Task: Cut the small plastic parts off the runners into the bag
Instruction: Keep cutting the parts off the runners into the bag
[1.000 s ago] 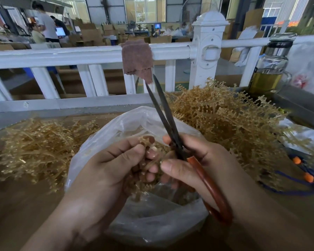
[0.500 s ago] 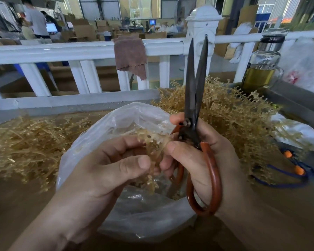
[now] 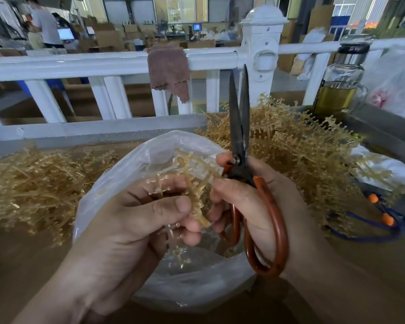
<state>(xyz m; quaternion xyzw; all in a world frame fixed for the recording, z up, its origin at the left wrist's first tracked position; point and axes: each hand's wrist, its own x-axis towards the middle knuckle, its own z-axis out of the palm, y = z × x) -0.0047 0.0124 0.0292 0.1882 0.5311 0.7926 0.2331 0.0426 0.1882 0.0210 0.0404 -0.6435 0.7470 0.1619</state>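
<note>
My left hand (image 3: 136, 220) pinches a bunch of amber plastic runners (image 3: 193, 183) with small bead-like parts, held over the open mouth of a clear plastic bag (image 3: 117, 174). Beside it, my right hand (image 3: 262, 202) grips scissors (image 3: 240, 127) with red-brown handles. Their dark blades point straight up and are nearly closed. The fingertips of both hands touch the runner bunch. Small cut parts lie in the bottom of the bag.
Piles of amber runners lie on the brown table at the left (image 3: 33, 183) and at the back right (image 3: 302, 146). A white railing (image 3: 103, 64) with a brown cloth (image 3: 168, 71) runs behind. A glass bottle (image 3: 339, 85) stands back right; a blue cord with orange beads (image 3: 381, 218) lies right.
The scissors swung from leaning left to pointing straight up in my right hand. The runner bunch rose higher above the bag, and the right fingers came against it.
</note>
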